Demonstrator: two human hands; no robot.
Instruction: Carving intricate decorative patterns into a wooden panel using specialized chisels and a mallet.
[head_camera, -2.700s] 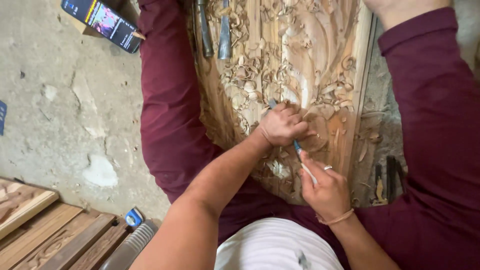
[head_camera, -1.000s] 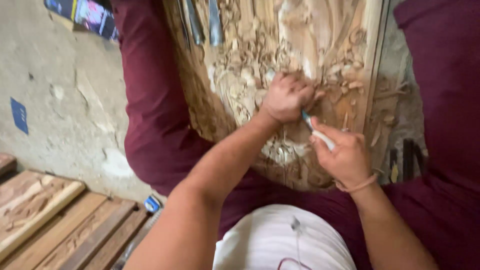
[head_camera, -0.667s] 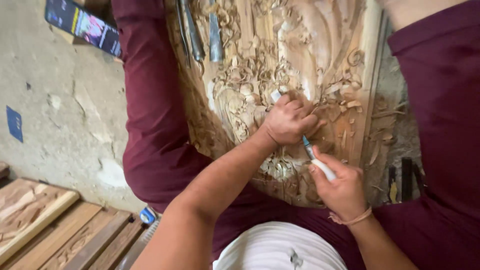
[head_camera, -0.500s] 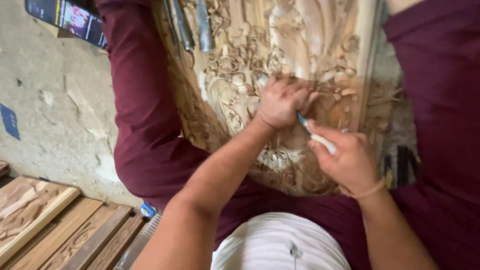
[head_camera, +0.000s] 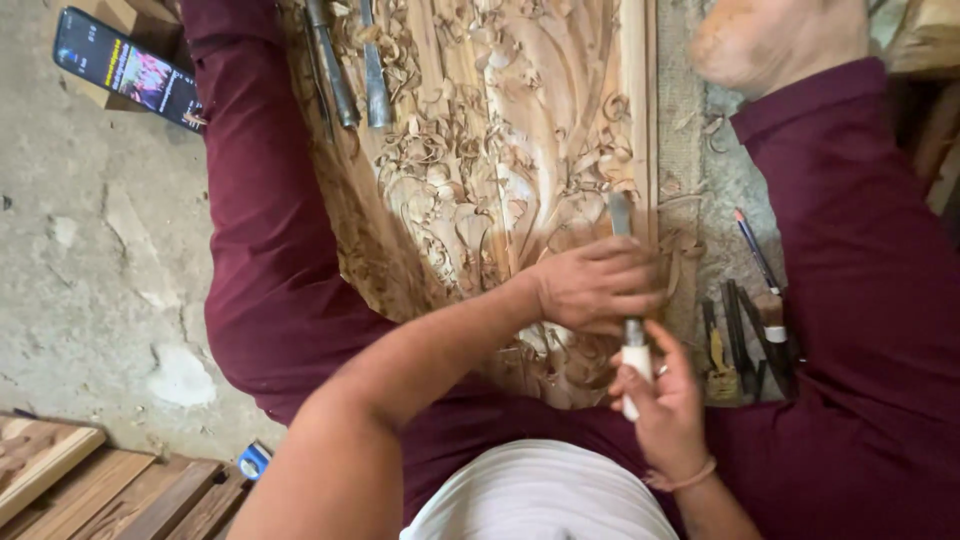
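Chisel (head_camera: 627, 300), white-handled, narrow steel blade, held upright against the right edge of the carved wooden panel (head_camera: 480, 150) that lies across the person's maroon-clad legs. Right hand (head_camera: 662, 405): fingers curled shut round the white handle near the person's waist. Left hand (head_camera: 597, 285): fingers folded over the blade's shank, knuckles resting on the carving, blade tip showing just above them by the plain border strip. Risks, as judged: a slip of the edge off the grain could score the border or nick the guiding fingers, which lie close behind the tip; loose shavings (head_camera: 430, 150) beneath the left hand may let it skid; the thighs lie directly under and beside the panel. Nearby: two spare gouges (head_camera: 350, 70) on the panel's upper part, further tools (head_camera: 745, 340) on the floor at right, phone (head_camera: 125, 70) on a block at upper left.
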